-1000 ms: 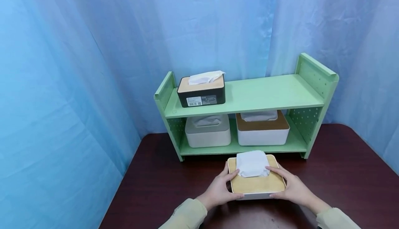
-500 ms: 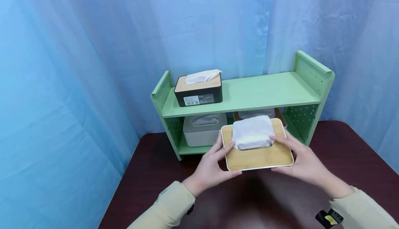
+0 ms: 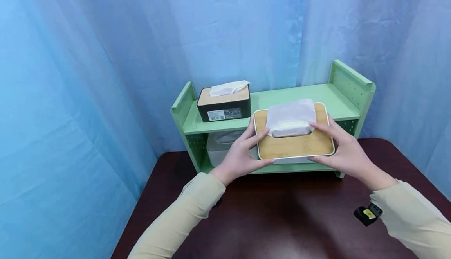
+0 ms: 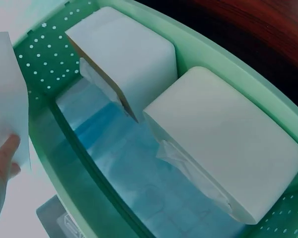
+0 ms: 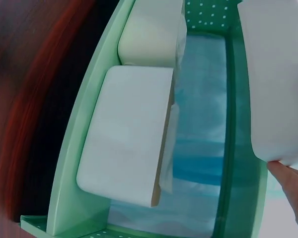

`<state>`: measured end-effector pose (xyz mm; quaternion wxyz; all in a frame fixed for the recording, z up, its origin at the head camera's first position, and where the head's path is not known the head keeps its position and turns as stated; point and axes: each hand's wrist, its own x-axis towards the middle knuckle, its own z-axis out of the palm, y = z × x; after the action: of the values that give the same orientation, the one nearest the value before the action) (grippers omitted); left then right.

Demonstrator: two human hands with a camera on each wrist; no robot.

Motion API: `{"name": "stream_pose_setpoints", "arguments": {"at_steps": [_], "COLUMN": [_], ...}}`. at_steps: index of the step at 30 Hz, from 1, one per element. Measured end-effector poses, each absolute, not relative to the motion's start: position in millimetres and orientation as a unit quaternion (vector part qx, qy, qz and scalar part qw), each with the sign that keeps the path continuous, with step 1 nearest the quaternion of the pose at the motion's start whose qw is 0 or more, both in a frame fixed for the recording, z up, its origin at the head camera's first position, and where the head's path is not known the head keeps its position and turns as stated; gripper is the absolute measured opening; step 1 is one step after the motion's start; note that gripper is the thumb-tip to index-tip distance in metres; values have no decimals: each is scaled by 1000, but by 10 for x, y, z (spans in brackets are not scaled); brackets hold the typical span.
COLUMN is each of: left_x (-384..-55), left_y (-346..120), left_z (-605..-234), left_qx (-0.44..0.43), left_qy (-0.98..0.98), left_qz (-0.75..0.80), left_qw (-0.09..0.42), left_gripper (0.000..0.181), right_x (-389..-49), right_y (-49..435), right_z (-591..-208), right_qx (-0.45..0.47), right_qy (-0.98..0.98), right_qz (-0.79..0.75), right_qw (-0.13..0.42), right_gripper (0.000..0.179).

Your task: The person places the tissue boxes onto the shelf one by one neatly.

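Note:
A white tissue box with a bamboo lid (image 3: 282,147) hangs in the air before the shelf, tilted toward the head camera. My left hand (image 3: 243,149) grips its left end, thumb at the near lower edge and a fingertip beside the white tissue (image 3: 292,114). On the opposite end my right hand (image 3: 347,151) holds it the same way. The box overlaps the upper shelf in the head view. Its white side shows at the left of the left wrist view and the right of the right wrist view.
A green two-tier shelf (image 3: 208,128) stands on the dark red table (image 3: 264,212). On its upper left sits a black tissue box (image 3: 223,108). Below are a pale grey tissue box (image 3: 216,151) and a white, brown-lidded one (image 5: 126,134). Blue curtains (image 3: 141,36) hang behind.
Both hands have lifted the bamboo-lidded tissue box off the table, up and forward to the upper shelf's height. It now hides the brown-lidded box in the head view.

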<state>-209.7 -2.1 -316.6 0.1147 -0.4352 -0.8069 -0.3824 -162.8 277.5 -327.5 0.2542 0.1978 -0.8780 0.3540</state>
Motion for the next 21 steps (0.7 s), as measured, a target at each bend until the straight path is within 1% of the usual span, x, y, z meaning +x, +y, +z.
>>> {"name": "stream_pose_setpoints", "arguments": {"at_steps": [5, 13, 15, 21], "left_x": [-2172, -2217, -2232, -2314], "left_y": [42, 74, 83, 135], "left_z": [-3185, -3170, -3135, -2976], "left_qx": [-423, -416, -409, -369], "left_qy": [-810, -820, -823, -834], "left_qz": [-398, -386, -387, -410], "left_qw": [87, 80, 69, -5], "left_gripper": [79, 79, 79, 79], "right_x": [-1682, -1714, -1728, -1781], "right_y": [2802, 2831, 2851, 2927], "right_z": [-3293, -3280, -3254, -3125], "right_qx": [178, 169, 168, 163], "right_qy": [-887, -891, -892, -905], "right_qz": [352, 360, 363, 346], "right_qw": [239, 221, 211, 188], "right_gripper": [83, 85, 86, 87]}}
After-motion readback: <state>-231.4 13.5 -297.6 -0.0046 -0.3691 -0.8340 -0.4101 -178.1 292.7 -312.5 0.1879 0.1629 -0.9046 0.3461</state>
